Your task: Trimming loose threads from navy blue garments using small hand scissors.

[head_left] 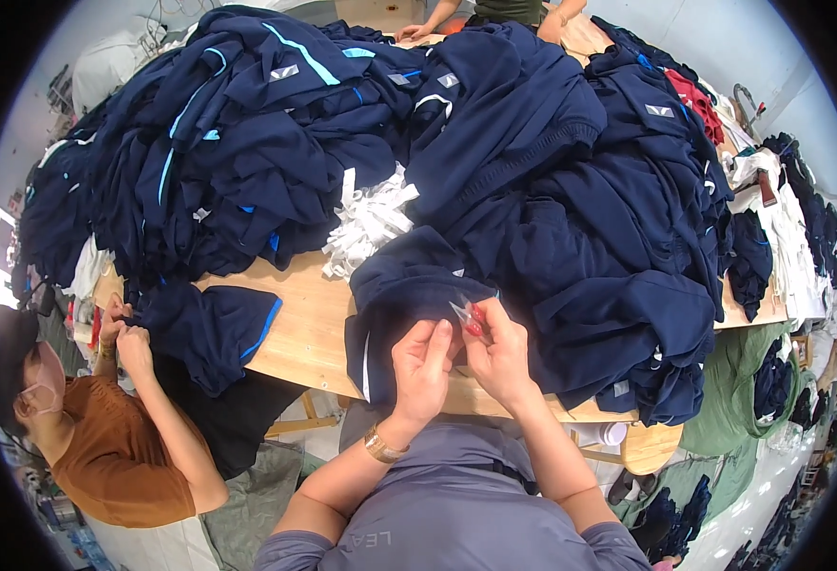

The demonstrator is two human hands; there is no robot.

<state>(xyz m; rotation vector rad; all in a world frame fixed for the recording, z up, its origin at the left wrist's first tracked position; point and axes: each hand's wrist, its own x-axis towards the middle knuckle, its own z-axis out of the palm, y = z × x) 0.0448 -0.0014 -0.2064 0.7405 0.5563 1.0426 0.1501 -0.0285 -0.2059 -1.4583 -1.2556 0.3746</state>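
The wooden table (314, 324) is the landmark here, heaped nearly edge to edge with dark clothing. At its near edge, in front of the person in the grey top, lies a navy garment (404, 290), partly draped over the edge. The person's left hand (423, 366) is closed, pinching a fold of this navy garment between thumb and fingers. The right hand (499, 357) is just beside it, almost touching, and grips a small pair of red-handled thread snips (468, 316), whose metal blades point up and to the left over the cloth. A gold bracelet (377, 444) sits on the left wrist.

Further in on the table, beyond the garment, a bundle of white fabric strips (371, 224) lies between two big heaps: a pile of navy clothes with light-blue trim (247, 124) on the left part of the table, and a larger navy pile (590, 209) on the right part, spilling over the near-right edge.

At the table's left corner, a co-worker in a brown top (123, 447) holds another navy piece with blue edging (214, 328) with both hands. At the far side of the table, a second person's hands (413, 31) rest on the surface.
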